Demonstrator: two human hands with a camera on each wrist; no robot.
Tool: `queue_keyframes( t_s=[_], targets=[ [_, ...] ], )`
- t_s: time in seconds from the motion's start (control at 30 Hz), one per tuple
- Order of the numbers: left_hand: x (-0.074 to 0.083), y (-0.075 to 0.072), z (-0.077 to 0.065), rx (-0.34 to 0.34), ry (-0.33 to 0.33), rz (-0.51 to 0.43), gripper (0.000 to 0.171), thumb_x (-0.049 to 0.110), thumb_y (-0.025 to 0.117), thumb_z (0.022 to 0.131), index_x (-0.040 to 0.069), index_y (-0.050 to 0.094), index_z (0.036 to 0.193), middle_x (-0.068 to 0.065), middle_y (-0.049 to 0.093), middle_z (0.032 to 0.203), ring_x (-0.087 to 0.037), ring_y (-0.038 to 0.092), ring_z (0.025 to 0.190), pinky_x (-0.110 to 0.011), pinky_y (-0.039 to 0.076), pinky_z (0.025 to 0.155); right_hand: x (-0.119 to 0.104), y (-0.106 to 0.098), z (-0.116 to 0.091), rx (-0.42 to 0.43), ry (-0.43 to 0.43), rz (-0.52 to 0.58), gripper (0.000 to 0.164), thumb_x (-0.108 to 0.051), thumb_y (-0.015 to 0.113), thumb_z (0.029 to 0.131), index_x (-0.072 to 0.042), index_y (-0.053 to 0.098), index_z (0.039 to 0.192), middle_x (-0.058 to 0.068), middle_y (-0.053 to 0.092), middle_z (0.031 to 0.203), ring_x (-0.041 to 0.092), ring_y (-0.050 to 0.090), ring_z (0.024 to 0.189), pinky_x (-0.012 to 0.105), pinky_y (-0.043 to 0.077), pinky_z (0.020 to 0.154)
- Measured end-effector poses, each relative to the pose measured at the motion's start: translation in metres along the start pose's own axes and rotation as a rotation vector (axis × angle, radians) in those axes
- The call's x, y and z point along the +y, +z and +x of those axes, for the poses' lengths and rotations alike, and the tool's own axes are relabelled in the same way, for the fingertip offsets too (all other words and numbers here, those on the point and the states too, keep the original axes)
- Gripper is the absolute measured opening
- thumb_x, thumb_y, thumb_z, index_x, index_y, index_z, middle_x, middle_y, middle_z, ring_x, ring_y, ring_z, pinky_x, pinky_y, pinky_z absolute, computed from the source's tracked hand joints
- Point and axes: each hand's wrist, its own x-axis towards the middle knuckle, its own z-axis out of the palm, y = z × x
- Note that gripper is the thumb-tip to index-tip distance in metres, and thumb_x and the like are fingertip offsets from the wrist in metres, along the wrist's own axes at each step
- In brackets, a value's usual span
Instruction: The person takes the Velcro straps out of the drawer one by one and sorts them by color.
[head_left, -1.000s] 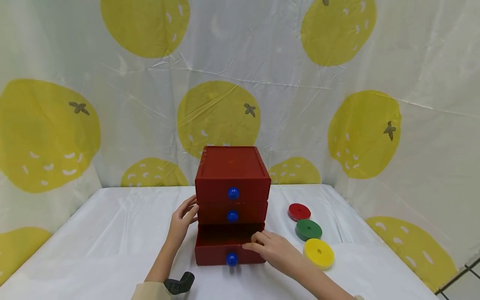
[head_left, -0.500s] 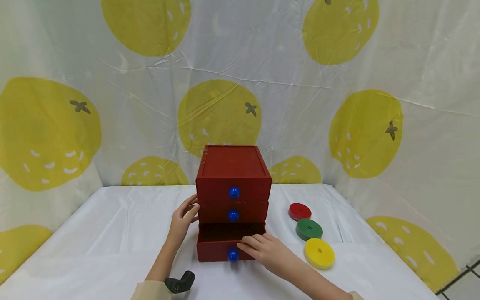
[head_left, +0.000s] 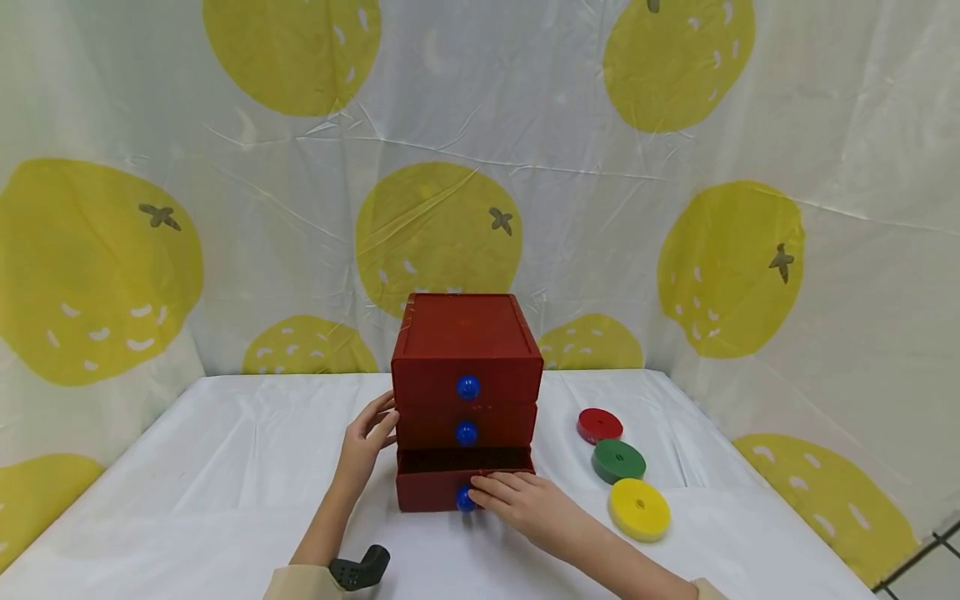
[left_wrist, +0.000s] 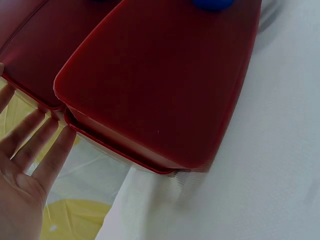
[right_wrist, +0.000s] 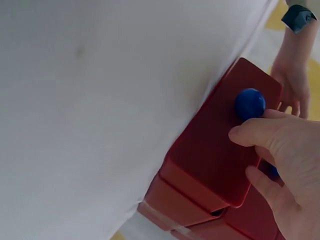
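A dark red three-drawer cabinet (head_left: 465,327) with blue knobs stands in the middle of the head view. Its bottom drawer (head_left: 423,493) is pulled partly out, while the two drawers above are closed. My right hand (head_left: 528,507) is at that drawer's front panel, fingers over the top edge and thumb against the face, right by the blue knob (right_wrist: 250,104). On the cabinet's left side my left hand (head_left: 363,446) rests with spread fingers; its fingertips (left_wrist: 64,134) touch the side edges in the left wrist view.
To the right of the cabinet, a red roll (head_left: 599,425), a green roll (head_left: 618,461) and a yellow roll (head_left: 639,509) lie in a row on the white tablecloth (head_left: 225,500). A curtain (head_left: 585,208) with yellow fruit prints hangs behind the table.
The bottom drawer has slid inward, its opening now narrower. My right hand has moved left along its front edge toward the knob. The left hand stays in place.
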Motion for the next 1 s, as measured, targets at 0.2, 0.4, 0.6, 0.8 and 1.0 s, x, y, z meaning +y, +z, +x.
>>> queue_keyframes(
  t_s=[0.2, 0.4, 0.6, 0.8, 1.0],
  targets=[
    [0.000, 0.001, 0.000, 0.000, -0.006, -0.001, 0.040, 0.023, 0.051, 0.093, 0.013, 0.046, 0.132, -0.012, 0.051, 0.127, 0.004, 0.054, 0.099, -0.025, 0.052, 0.079, 0.004, 0.002, 0.004, -0.002, 0.022, 0.001, 0.063, -0.014, 0.070, 0.076, -0.022, 0.045, 0.134, -0.006, 0.048, 0.136, 0.013, 0.048, 0.121, 0.029, 0.046, 0.094],
    [0.000, 0.001, 0.000, 0.006, -0.017, 0.006, 0.041, 0.024, 0.051, 0.093, 0.013, 0.046, 0.132, -0.010, 0.052, 0.127, 0.005, 0.054, 0.099, -0.024, 0.052, 0.079, 0.008, 0.004, 0.009, 0.026, 0.026, -0.037, 0.058, -0.015, 0.068, 0.079, -0.022, 0.047, 0.132, -0.006, 0.050, 0.134, 0.013, 0.048, 0.120, 0.028, 0.046, 0.094],
    [0.000, 0.000, 0.002, 0.001, -0.008, -0.002, 0.041, 0.023, 0.051, 0.093, 0.013, 0.046, 0.132, -0.012, 0.051, 0.127, 0.004, 0.054, 0.099, -0.024, 0.052, 0.079, 0.012, 0.008, 0.013, 0.039, 0.047, -0.030, 0.054, -0.016, 0.066, 0.081, -0.021, 0.049, 0.131, -0.006, 0.051, 0.133, 0.013, 0.048, 0.121, 0.028, 0.045, 0.095],
    [0.000, 0.000, 0.001, 0.002, -0.007, 0.005, 0.041, 0.023, 0.051, 0.093, 0.012, 0.045, 0.132, -0.012, 0.051, 0.128, 0.005, 0.054, 0.099, -0.026, 0.052, 0.079, 0.014, 0.011, 0.016, 0.026, 0.062, -0.038, 0.053, -0.019, 0.065, 0.082, -0.022, 0.048, 0.132, -0.006, 0.050, 0.134, 0.012, 0.047, 0.122, 0.027, 0.045, 0.096],
    [-0.001, 0.000, 0.000, 0.001, -0.013, 0.000, 0.040, 0.023, 0.051, 0.093, 0.013, 0.046, 0.132, -0.011, 0.051, 0.128, 0.005, 0.054, 0.099, -0.025, 0.052, 0.080, 0.015, 0.013, 0.020, 0.010, 0.071, -0.021, 0.054, -0.020, 0.067, 0.081, -0.022, 0.048, 0.131, -0.007, 0.051, 0.133, 0.011, 0.048, 0.121, 0.026, 0.044, 0.096]
  ],
)
